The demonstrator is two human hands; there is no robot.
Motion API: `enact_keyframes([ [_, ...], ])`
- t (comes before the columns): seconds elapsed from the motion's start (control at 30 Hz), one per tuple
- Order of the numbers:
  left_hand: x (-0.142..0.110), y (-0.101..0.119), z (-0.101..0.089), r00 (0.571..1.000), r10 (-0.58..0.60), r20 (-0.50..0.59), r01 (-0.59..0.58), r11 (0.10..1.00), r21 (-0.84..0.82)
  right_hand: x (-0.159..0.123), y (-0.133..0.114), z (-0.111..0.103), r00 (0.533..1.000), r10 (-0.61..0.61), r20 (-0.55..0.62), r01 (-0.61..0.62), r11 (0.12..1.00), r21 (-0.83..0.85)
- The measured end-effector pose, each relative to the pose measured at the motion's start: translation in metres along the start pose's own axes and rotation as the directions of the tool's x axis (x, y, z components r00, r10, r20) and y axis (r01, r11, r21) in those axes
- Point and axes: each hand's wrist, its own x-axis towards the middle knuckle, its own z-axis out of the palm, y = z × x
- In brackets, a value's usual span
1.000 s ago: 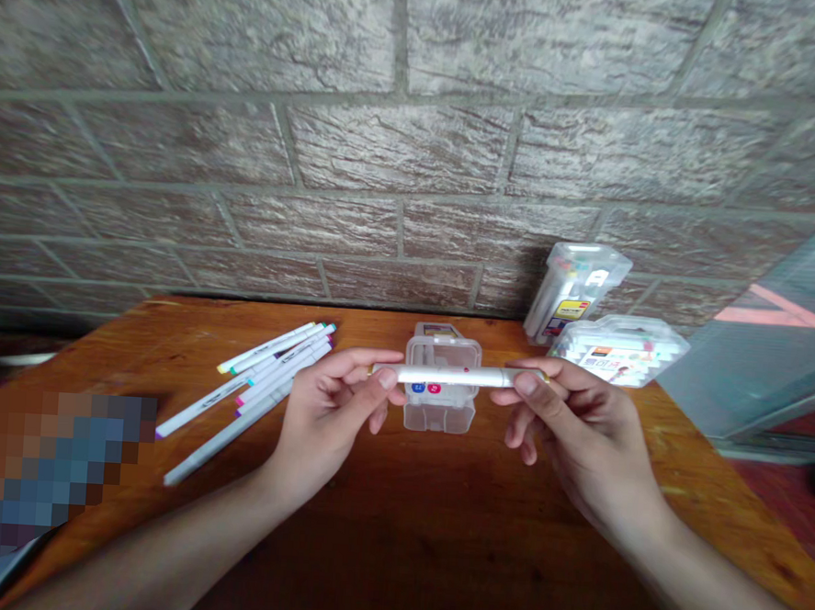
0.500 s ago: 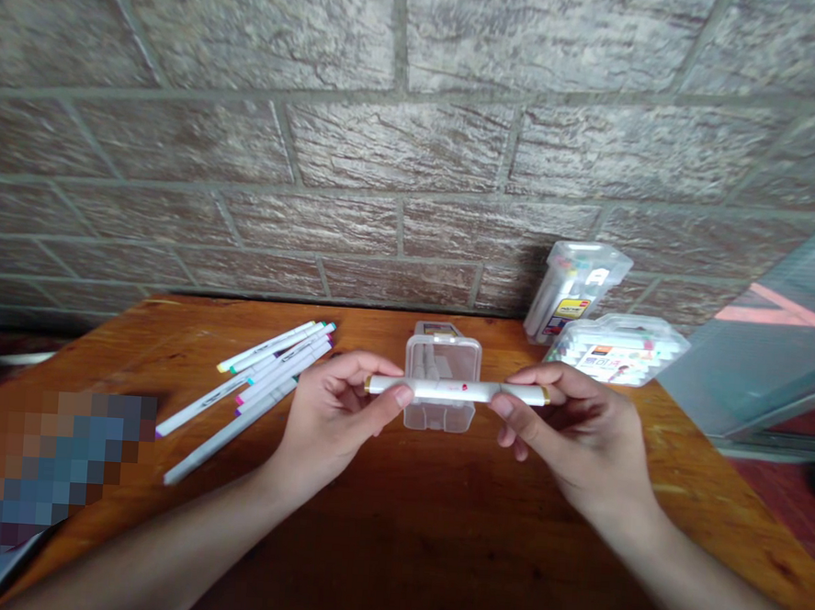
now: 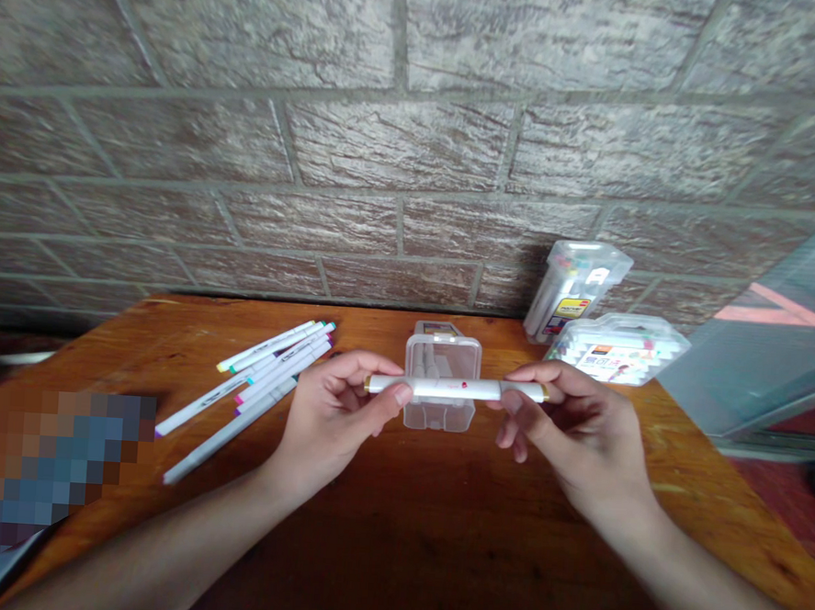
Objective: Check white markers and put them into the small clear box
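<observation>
A white marker point(image 3: 444, 388) with gold-brown ends is held level above the table, a small red mark on its barrel. My left hand point(image 3: 338, 411) pinches its left end between thumb and fingers. At the other end, my right hand point(image 3: 572, 435) grips the marker near its right cap, with the lower fingers curled beneath. Behind the marker stands a clear plastic case point(image 3: 444, 353) with its lid open; some pale markers show inside, and the marker hides part of it. Several white markers point(image 3: 258, 369) with coloured ends lie in a loose pile left of my left hand.
The wooden table point(image 3: 399, 544) reaches back to a brick wall point(image 3: 403, 148). Two closed clear cases hold markers at the back right: a tall upright case point(image 3: 574, 292) and a low, wide case point(image 3: 618, 350). A blurred-out patch point(image 3: 44, 476) covers the left front.
My right thumb has shifted slightly right along the marker towards its end. The left hand, the cases and the pile look unchanged.
</observation>
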Motion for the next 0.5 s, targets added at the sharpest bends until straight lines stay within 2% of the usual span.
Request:
enact_keyframes([
  [0.5,-0.0005,0.0032,0.0017,0.994,0.11,-0.01,-0.11,0.992,0.059,0.0029,-0.0057,0.0023,0.999,0.033,-0.016,-0.033,0.999,-0.019],
])
